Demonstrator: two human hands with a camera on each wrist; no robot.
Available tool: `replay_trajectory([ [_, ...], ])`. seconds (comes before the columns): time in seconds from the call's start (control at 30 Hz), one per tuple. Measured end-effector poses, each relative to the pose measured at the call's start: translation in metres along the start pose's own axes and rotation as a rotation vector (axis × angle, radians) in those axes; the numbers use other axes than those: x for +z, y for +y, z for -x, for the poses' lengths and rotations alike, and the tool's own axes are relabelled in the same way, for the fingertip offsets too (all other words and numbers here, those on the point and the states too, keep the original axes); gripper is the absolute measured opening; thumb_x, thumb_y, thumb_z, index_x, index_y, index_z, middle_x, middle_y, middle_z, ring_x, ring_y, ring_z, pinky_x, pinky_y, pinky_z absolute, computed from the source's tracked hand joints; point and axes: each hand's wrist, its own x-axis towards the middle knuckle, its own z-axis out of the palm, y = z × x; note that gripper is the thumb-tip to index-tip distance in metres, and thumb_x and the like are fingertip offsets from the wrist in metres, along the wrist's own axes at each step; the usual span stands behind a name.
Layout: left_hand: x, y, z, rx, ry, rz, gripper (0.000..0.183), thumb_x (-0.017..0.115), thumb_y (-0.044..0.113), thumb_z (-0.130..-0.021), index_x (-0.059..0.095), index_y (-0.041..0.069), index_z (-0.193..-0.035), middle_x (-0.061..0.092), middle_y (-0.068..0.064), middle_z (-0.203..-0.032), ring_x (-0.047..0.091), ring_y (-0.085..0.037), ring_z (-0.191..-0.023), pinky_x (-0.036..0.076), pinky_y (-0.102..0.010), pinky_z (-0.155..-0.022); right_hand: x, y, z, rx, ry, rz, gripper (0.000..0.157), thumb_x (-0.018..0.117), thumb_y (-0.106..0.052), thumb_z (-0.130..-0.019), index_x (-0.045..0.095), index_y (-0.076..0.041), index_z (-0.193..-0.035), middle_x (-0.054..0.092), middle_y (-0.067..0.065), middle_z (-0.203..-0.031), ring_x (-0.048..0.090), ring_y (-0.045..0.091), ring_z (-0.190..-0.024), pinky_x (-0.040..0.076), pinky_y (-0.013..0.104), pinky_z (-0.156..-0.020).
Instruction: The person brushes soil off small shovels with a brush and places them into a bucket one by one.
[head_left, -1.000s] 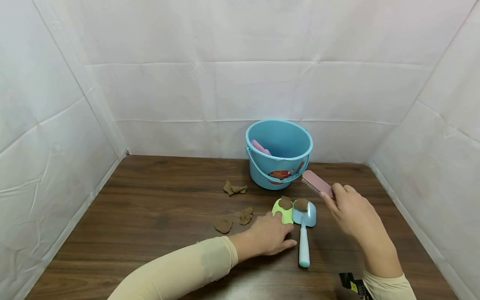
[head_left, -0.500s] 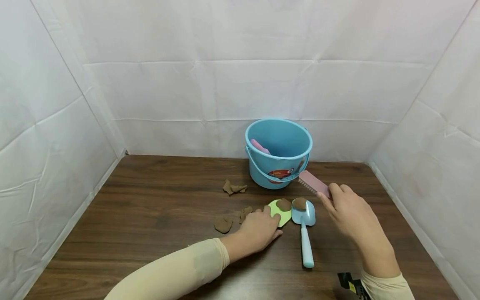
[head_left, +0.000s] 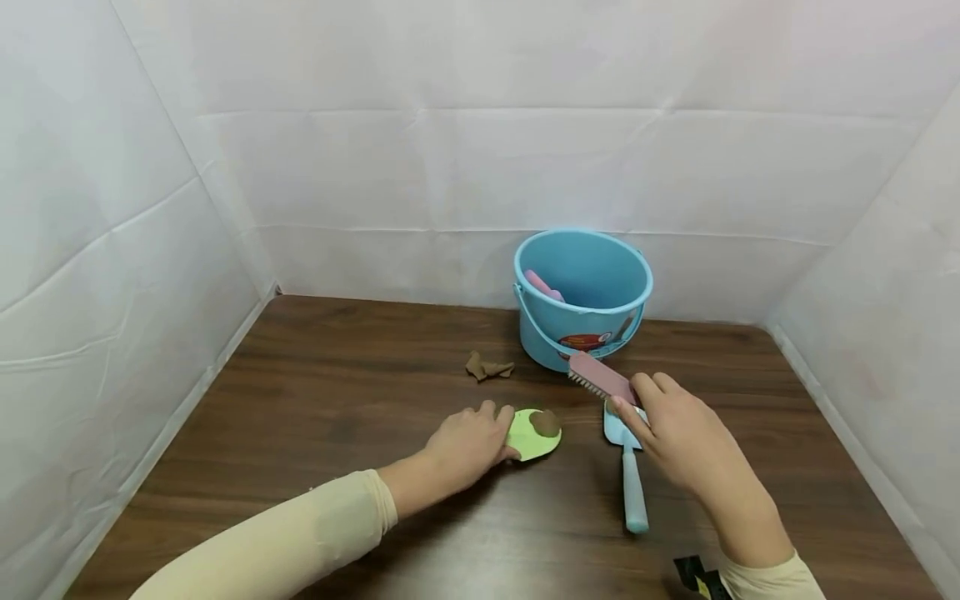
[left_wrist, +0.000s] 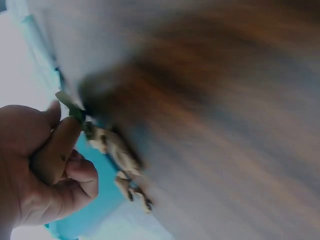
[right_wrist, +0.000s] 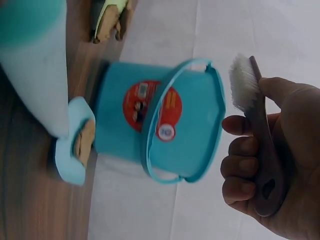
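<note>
My left hand (head_left: 465,450) pinches the near edge of a light green, flat, rounded piece (head_left: 525,442) with a brown clay lump (head_left: 545,423) on it; any handle is hidden by the hand. My right hand (head_left: 686,437) grips a pink brush (head_left: 602,377) by its handle, white bristles (right_wrist: 243,82) showing, held up off the table. Below and partly behind that hand, a light blue toy shovel (head_left: 633,492) lies on the table. Another brown clay piece (right_wrist: 85,142) sits in its blade.
A blue bucket (head_left: 543,333) with its handle down stands at the back, a pink object (head_left: 542,283) inside. Crumpled brown clay (head_left: 487,367) lies left of it. White sheeting (head_left: 465,167) walls the wooden table (head_left: 337,358) at the back and sides.
My left hand has drawn the green piece left, away from the shovel, and now covers the spot where two brown pieces lay. The right hand has moved left with the brush, overlapping the shovel blade.
</note>
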Motion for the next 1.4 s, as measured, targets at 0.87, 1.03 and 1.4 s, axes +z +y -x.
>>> replay_trajectory([
  [0.87, -0.02, -0.018, 0.047, 0.026, 0.241, -0.277, 0.051, 0.052, 0.058, -0.096, 0.056, 0.007, -0.097, 0.047, -0.002, -0.071, 0.052, -0.017, -0.056, 0.043, -0.028, -0.045, 0.069, -0.088, 0.014, -0.167, 0.164, 0.127, 0.033, 0.065, -0.036, -0.099, 0.054, -0.006, -0.09, 0.044, 0.003, -0.074, 0.047, 0.02, -0.061, 0.042, 0.033, -0.052],
  [1.03, -0.02, -0.016, 0.053, 0.012, 0.228, -0.29, 0.051, 0.05, 0.059, -0.098, 0.056, 0.008, -0.098, 0.048, -0.002, -0.072, 0.053, -0.018, -0.058, 0.038, -0.03, -0.05, 0.075, -0.092, 0.015, -0.148, 0.173, 0.147, 0.035, 0.065, -0.037, -0.098, 0.053, -0.006, -0.088, 0.043, 0.004, -0.073, 0.045, 0.019, -0.058, 0.04, 0.032, -0.049],
  [1.4, -0.018, -0.013, 0.061, -0.01, 0.248, -0.299, 0.049, 0.049, 0.059, -0.097, 0.05, 0.01, -0.087, 0.045, 0.0, -0.068, 0.048, -0.016, -0.055, 0.035, -0.03, -0.05, 0.075, -0.08, 0.009, -0.118, 0.161, 0.176, 0.037, 0.071, -0.035, -0.096, 0.05, -0.005, -0.09, 0.043, 0.007, -0.071, 0.053, 0.029, -0.061, 0.043, 0.038, -0.051],
])
